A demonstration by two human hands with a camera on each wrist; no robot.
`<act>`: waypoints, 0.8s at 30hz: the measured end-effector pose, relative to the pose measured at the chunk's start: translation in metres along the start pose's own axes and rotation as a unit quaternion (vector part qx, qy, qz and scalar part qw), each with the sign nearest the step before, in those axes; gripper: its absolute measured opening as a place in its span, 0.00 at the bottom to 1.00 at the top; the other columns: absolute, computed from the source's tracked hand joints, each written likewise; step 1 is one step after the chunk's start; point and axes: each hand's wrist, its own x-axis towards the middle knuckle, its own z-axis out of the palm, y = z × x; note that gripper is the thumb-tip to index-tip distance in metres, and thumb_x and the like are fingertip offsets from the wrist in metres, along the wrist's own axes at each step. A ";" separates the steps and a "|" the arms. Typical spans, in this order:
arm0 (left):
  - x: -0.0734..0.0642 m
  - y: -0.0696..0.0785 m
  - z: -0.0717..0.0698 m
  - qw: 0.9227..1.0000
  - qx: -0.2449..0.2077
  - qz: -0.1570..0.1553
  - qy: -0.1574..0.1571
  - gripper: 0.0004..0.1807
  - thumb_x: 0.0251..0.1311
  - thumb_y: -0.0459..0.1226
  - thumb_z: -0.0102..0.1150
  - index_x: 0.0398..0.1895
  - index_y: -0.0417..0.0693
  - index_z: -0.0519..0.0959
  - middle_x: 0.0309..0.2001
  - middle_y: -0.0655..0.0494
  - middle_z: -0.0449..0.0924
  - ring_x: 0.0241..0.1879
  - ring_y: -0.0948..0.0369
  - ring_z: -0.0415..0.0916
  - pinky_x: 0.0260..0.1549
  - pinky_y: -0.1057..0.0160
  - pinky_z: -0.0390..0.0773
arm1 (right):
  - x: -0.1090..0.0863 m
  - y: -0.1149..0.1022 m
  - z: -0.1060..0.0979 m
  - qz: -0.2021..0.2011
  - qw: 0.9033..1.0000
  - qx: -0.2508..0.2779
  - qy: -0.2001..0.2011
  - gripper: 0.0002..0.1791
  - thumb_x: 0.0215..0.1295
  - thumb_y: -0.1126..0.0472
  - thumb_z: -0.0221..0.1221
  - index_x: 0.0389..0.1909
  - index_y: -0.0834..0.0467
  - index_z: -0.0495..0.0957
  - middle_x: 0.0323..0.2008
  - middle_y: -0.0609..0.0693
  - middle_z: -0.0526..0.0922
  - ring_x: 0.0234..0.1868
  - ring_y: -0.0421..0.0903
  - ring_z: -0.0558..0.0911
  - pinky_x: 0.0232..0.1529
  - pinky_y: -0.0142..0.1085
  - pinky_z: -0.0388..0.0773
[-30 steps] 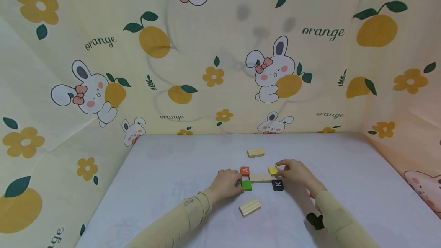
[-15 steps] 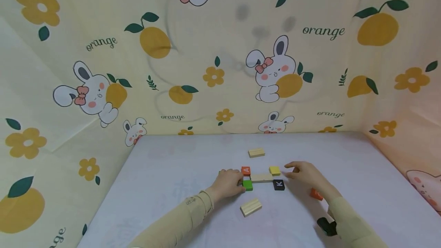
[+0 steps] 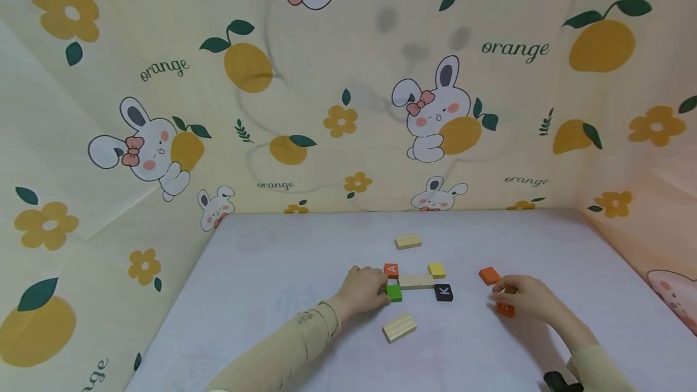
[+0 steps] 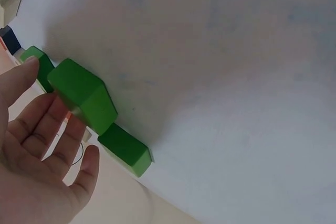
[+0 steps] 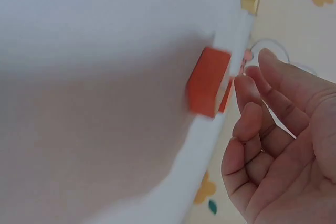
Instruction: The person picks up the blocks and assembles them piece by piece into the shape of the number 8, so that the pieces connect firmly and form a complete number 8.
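Observation:
My left hand (image 3: 362,290) rests at the left end of a small block layout, fingertips by a green block (image 3: 394,293) and an orange block marked A (image 3: 391,270). In the left wrist view its thumb touches one green block (image 4: 39,61), with its fingers behind a middle green block (image 4: 83,95); a third green block (image 4: 126,150) lies beyond. A light wooden plank (image 3: 416,282) joins this end to a yellow block (image 3: 437,270) and a black K block (image 3: 443,293). My right hand (image 3: 523,298), loosely bent and holding nothing, hovers by two orange blocks, one behind (image 3: 489,275), one nearer (image 3: 505,309).
One wooden block (image 3: 408,241) lies behind the layout, another wooden block (image 3: 399,328) in front. All sit on a white tabletop (image 3: 283,247), which meets a cartoon-printed cloth (image 3: 305,107) at the back and sides.
My right hand has left the yellow block and moved right and nearer, over to the orange blocks. The left hand stays by the green block.

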 end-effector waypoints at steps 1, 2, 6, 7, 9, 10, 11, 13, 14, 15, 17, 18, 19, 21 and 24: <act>0.000 0.000 0.000 1.000 0.000 0.000 -0.001 0.14 0.52 0.52 0.63 0.25 0.55 0.75 0.21 0.67 0.67 0.23 0.68 0.63 0.28 0.66 0.59 | -0.003 0.003 -0.001 -0.001 1.000 0.001 -0.002 0.14 0.59 0.51 0.60 0.38 0.58 0.79 0.27 0.47 0.78 0.29 0.41 0.71 0.30 0.35 0.66; 0.000 0.001 -0.001 1.000 -0.001 -0.001 -0.003 0.14 0.51 0.52 0.63 0.25 0.55 0.75 0.21 0.67 0.68 0.23 0.68 0.63 0.28 0.66 0.59 | -0.006 0.006 -0.002 -0.003 1.000 0.002 -0.003 0.15 0.60 0.51 0.60 0.39 0.58 0.79 0.27 0.47 0.78 0.29 0.41 0.71 0.30 0.35 0.66; 0.001 0.001 -0.003 1.000 0.002 -0.004 -0.006 0.13 0.51 0.52 0.64 0.25 0.55 0.76 0.21 0.67 0.68 0.23 0.68 0.63 0.28 0.67 0.59 | -0.013 0.016 -0.005 -0.006 1.000 0.000 -0.006 0.19 0.60 0.49 0.59 0.44 0.59 0.78 0.26 0.47 0.78 0.28 0.38 0.72 0.31 0.35 0.67; 0.001 0.001 -0.004 1.000 0.003 -0.004 -0.007 0.13 0.51 0.52 0.64 0.25 0.55 0.76 0.21 0.67 0.68 0.23 0.68 0.63 0.28 0.67 0.59 | -0.015 0.018 -0.005 -0.005 1.000 -0.004 -0.005 0.19 0.59 0.49 0.60 0.45 0.59 0.78 0.26 0.47 0.78 0.28 0.38 0.72 0.31 0.35 0.67; 0.001 0.001 -0.004 1.000 0.004 -0.004 -0.006 0.13 0.50 0.52 0.64 0.25 0.55 0.76 0.21 0.67 0.69 0.23 0.68 0.63 0.28 0.67 0.60 | -0.017 0.022 -0.005 0.002 1.000 -0.006 -0.006 0.20 0.58 0.50 0.60 0.46 0.59 0.78 0.27 0.47 0.78 0.28 0.38 0.71 0.31 0.35 0.67; 0.001 0.001 -0.004 1.000 0.003 -0.004 -0.006 0.13 0.50 0.52 0.65 0.25 0.55 0.77 0.21 0.67 0.69 0.23 0.68 0.63 0.28 0.66 0.60 | -0.018 0.024 -0.005 0.003 1.000 -0.008 -0.005 0.19 0.58 0.50 0.61 0.45 0.59 0.78 0.27 0.47 0.78 0.28 0.38 0.71 0.31 0.35 0.67; 0.001 0.002 -0.005 1.000 0.002 -0.005 -0.006 0.13 0.50 0.52 0.65 0.25 0.55 0.77 0.21 0.67 0.68 0.23 0.68 0.63 0.28 0.66 0.60 | -0.018 0.026 -0.005 0.005 1.000 -0.009 -0.003 0.19 0.58 0.50 0.61 0.45 0.58 0.78 0.27 0.47 0.78 0.28 0.38 0.71 0.30 0.34 0.67; 0.001 0.001 -0.004 1.000 0.001 -0.006 -0.005 0.13 0.50 0.52 0.65 0.25 0.55 0.77 0.21 0.67 0.68 0.23 0.68 0.63 0.28 0.66 0.60 | -0.020 0.028 -0.004 0.010 1.000 -0.006 -0.002 0.19 0.57 0.50 0.61 0.45 0.57 0.78 0.28 0.47 0.78 0.28 0.38 0.71 0.30 0.33 0.66; 0.001 0.001 -0.004 1.000 0.001 -0.006 -0.005 0.13 0.50 0.52 0.65 0.25 0.55 0.76 0.20 0.67 0.68 0.23 0.68 0.63 0.28 0.66 0.60 | -0.020 0.029 -0.003 0.010 1.000 -0.004 -0.001 0.19 0.57 0.49 0.61 0.45 0.57 0.78 0.28 0.47 0.78 0.28 0.37 0.71 0.29 0.33 0.66; 0.000 0.001 -0.004 1.000 0.002 -0.007 -0.005 0.14 0.50 0.52 0.65 0.25 0.55 0.76 0.20 0.67 0.68 0.23 0.68 0.63 0.28 0.66 0.60 | -0.021 0.030 -0.002 0.009 1.000 -0.005 0.001 0.19 0.57 0.49 0.61 0.45 0.57 0.78 0.28 0.47 0.78 0.27 0.36 0.71 0.29 0.32 0.67; 0.000 0.001 -0.004 1.000 0.000 -0.008 -0.006 0.14 0.50 0.52 0.65 0.24 0.55 0.76 0.20 0.67 0.67 0.23 0.68 0.63 0.28 0.66 0.60 | -0.021 0.031 -0.001 0.010 1.000 -0.002 0.003 0.18 0.57 0.49 0.61 0.44 0.56 0.78 0.28 0.47 0.78 0.27 0.35 0.71 0.28 0.31 0.67; 0.000 0.001 -0.004 1.000 0.000 -0.008 -0.006 0.14 0.50 0.52 0.64 0.24 0.55 0.76 0.20 0.67 0.67 0.23 0.68 0.63 0.28 0.66 0.59 | -0.022 0.031 -0.001 0.008 1.000 -0.001 0.004 0.18 0.57 0.50 0.61 0.44 0.57 0.78 0.28 0.47 0.78 0.26 0.35 0.71 0.28 0.31 0.67; 0.000 0.001 -0.004 1.000 0.000 -0.008 -0.006 0.14 0.50 0.52 0.64 0.24 0.55 0.76 0.20 0.67 0.67 0.23 0.68 0.62 0.28 0.66 0.59 | -0.022 0.031 0.000 0.008 1.000 0.001 0.004 0.18 0.57 0.50 0.62 0.44 0.57 0.79 0.28 0.47 0.78 0.26 0.34 0.70 0.28 0.30 0.67; 0.000 0.002 -0.005 1.000 -0.002 -0.009 -0.007 0.14 0.50 0.52 0.65 0.24 0.55 0.76 0.20 0.67 0.67 0.23 0.68 0.62 0.28 0.66 0.59 | -0.022 0.031 0.001 0.011 1.000 0.004 0.006 0.17 0.57 0.51 0.62 0.43 0.57 0.79 0.27 0.46 0.77 0.26 0.34 0.70 0.27 0.30 0.67; 0.000 0.003 -0.006 1.000 -0.001 -0.008 -0.007 0.14 0.51 0.52 0.64 0.24 0.55 0.75 0.20 0.67 0.67 0.22 0.68 0.62 0.28 0.66 0.60 | -0.023 0.030 0.001 0.006 1.000 0.002 0.011 0.15 0.57 0.53 0.62 0.41 0.58 0.79 0.27 0.46 0.77 0.26 0.34 0.69 0.27 0.30 0.66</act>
